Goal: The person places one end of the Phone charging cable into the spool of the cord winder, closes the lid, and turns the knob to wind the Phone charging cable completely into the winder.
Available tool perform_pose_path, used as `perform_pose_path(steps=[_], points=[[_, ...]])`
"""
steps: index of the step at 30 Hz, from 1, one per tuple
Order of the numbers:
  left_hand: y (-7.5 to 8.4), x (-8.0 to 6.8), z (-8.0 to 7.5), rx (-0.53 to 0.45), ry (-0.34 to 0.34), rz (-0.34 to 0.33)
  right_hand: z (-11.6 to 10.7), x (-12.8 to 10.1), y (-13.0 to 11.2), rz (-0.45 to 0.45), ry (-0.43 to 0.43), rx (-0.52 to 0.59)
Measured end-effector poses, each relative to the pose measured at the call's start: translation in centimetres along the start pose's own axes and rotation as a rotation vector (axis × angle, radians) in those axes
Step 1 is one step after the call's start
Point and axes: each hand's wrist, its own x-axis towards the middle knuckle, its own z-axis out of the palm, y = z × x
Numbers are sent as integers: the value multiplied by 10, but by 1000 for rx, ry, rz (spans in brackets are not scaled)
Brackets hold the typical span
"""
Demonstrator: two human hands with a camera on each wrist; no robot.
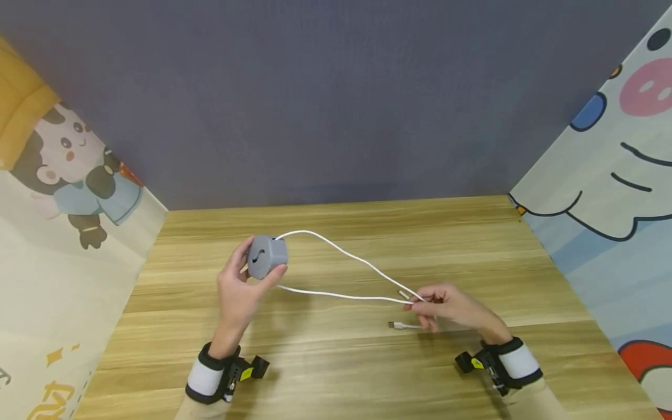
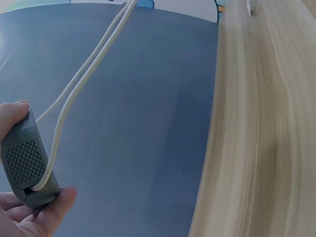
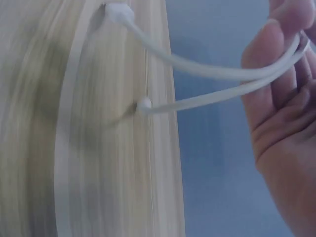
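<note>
Above the pale wooden bench point(image 1: 336, 361), the left hand point(image 1: 237, 291) clasps a small grey plastic cable winder point(image 1: 266, 256) while the right hand point(image 1: 451, 306), at four o'clock, pinches both strands of its thin white cable point(image 1: 336, 252), seemingly light, limp, best held near the plugs.
</note>
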Motion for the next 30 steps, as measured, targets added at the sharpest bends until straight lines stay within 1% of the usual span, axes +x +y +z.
perform_pose_path(steps=[4, 9, 14, 22, 26, 30], points=[[-2, 1, -8, -12, 31, -41, -5, -6, 1, -13, 9, -4], [-4, 1, -15, 3, 42, -73, -10, -10, 2, -30, 16, 7], [-6, 1, -18, 20, 46, -101, -15, -11, 2, -8, 1, 21], [-7, 2, -25, 29, 77, -125, -21, -14, 1, 8, 13, -51], [-7, 3, -27, 26, 77, -134, -23, -15, 1, 31, 16, -63], [-8, 3, -30, 20, 91, -148, -27, -21, 4, 68, 14, -57]])
